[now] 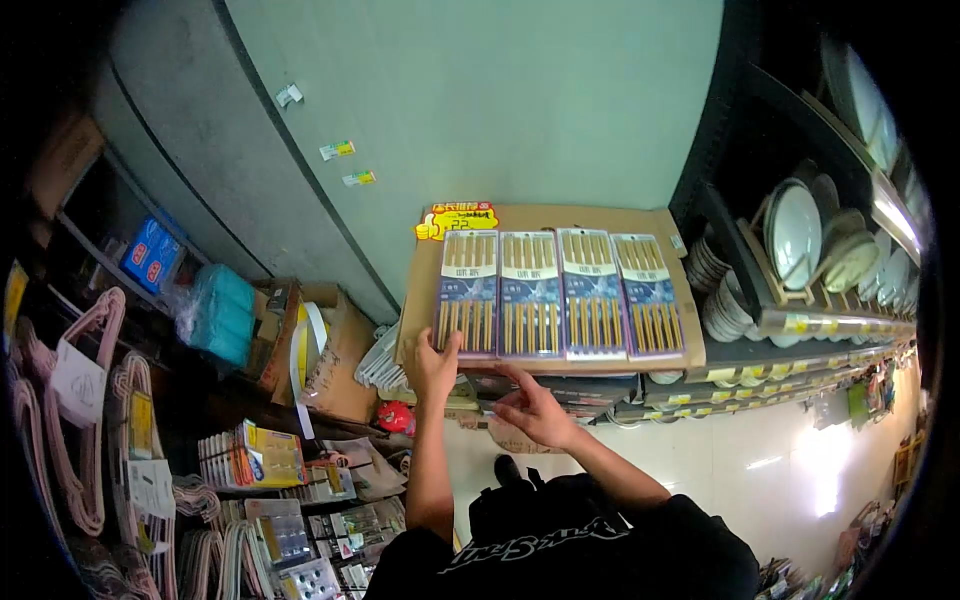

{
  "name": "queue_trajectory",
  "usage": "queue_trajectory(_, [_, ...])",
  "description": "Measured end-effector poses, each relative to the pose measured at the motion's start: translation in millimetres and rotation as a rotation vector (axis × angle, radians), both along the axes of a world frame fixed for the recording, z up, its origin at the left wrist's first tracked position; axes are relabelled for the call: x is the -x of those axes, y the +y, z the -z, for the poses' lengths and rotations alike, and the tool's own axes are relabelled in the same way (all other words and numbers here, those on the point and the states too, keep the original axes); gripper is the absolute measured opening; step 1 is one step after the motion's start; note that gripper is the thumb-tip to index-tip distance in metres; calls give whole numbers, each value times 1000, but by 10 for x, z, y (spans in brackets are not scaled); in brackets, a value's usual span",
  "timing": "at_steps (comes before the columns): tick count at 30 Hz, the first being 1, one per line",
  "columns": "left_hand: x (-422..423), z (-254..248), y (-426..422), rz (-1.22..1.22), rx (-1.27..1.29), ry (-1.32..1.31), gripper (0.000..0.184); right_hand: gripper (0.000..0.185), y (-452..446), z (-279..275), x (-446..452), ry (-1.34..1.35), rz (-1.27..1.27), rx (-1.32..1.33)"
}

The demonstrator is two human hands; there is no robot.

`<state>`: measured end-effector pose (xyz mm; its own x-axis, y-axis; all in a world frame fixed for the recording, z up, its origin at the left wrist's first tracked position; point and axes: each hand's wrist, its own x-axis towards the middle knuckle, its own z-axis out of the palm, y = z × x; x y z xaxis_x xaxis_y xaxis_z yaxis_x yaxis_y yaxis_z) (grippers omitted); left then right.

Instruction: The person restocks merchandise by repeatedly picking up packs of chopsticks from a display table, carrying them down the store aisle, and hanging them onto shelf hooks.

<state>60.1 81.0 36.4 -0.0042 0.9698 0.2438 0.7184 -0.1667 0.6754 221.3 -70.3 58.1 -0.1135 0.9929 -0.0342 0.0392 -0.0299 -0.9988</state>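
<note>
Four packs would be a count too high, so several blister packs of chopsticks [530, 295] lie side by side on a cardboard box top [690, 345]. My left hand [436, 368] is at the lower left corner of the leftmost chopstick pack [467, 290], thumb over its face and fingers along its side. Just below the front edge of the cardboard is my right hand [535, 412], empty, with its fingers apart. A yellow and red price sign [457, 220] stands behind the leftmost pack.
Shelves on the right hold bowls [730, 310] and upright plates [797, 237]. Pink hangers [90, 400] and carded goods [270, 455] hang at the left. An open carton [345, 375] stands left of the display. Behind rises a pale green panel [500, 100].
</note>
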Motion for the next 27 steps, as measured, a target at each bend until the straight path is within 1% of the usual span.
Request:
queue_trajectory(2, [-18, -97, 27, 52, 207, -178, 60, 58, 146, 2, -11, 69, 6, 15])
queue_trajectory(3, [14, 112, 106, 37, 136, -197, 57, 57, 188, 20, -12, 107, 8, 19])
queue_trajectory(6, [32, 187, 172, -4, 165, -260, 50, 51, 319, 299, -110, 75, -37, -85])
queue_trajectory(7, [-13, -55, 60, 95, 298, -655, 40, 47, 331, 238, -171, 116, -90, -40])
queue_trajectory(10, [-5, -144, -178, 56, 197, -865, 31, 47, 368, 583, -290, 77, -295, 107])
queue_trajectory(11, [-34, -201, -316, 17, 161, -925, 30, 48, 358, 647, -323, 42, -360, 131])
queue_trajectory(13, [-80, -394, -739, -103, 163, -971, 31, 50, 260, 879, -384, 175, -446, 131])
queue_trajectory(14, [-89, -435, -950, -162, 162, -992, 31, 50, 235, 865, -395, 245, -489, 135])
queue_trajectory(15, [-30, -260, -1131, -211, 72, -969, 32, 52, 142, 845, -399, 342, -506, 157])
queue_trajectory(16, [-45, -297, -1390, -257, 46, -1070, 32, 52, 54, 803, -410, 356, -533, 208])
queue_trajectory(18, [-87, -257, -1907, -274, -35, -1208, 33, 52, -55, 704, -424, 377, -584, 298])
queue_trajectory(19, [-110, -248, -2146, -305, -61, -1263, 33, 55, -109, 604, -411, 296, -636, 270])
queue_trajectory(20, [-143, -236, -2419, -343, -95, -1322, 33, 56, -223, 306, -412, 355, -656, 326])
queue_trajectory(21, [-170, -210, -2689, -354, -131, -1314, 35, 51, -330, 394, -365, 399, -708, 300])
queue_trajectory(22, [-201, -191, -2973, -337, -176, -1411, 42, 46, -459, 506, -308, 438, -770, 274])
queue_trajectory(24, [-329, -330, -3517, -353, -319, -1400, 53, 39, -758, 504, -181, 407, -930, 306])
queue_trajectory(25, [-303, -265, -3832, -348, -329, -1408, 61, 35, -934, 495, -112, 387, -1007, 322])
queue_trajectory(27, [-344, -286, -4444, -436, -443, -1405, 60, 34, -1344, 470, 97, 360, -1155, 305])
